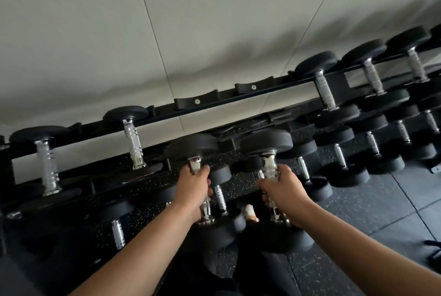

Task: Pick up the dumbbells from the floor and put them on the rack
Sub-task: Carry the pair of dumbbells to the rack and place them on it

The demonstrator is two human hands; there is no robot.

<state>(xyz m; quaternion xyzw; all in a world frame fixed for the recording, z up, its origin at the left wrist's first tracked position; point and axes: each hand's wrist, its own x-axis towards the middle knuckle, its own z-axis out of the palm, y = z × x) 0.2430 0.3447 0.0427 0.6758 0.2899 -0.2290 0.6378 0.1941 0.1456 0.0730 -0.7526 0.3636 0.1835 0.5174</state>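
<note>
1. The left dumbbell (193, 145) is gripped by its chrome handle in the left hand (194, 186), closed around it, below the rack (214, 102) and its empty cradles.
2. The right dumbbell (266, 142) is held likewise in the right hand (281, 188); a cradle could be missed and fingers pinched.
3. No writing can be read.

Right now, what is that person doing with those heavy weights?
The person is tidying dumbbells onto a rack. The left hand grips one dumbbell by its shiny handle, and the right hand grips another dumbbell. Both are held up in front of the rack, where two empty cradles sit between dumbbells already stored.
</note>
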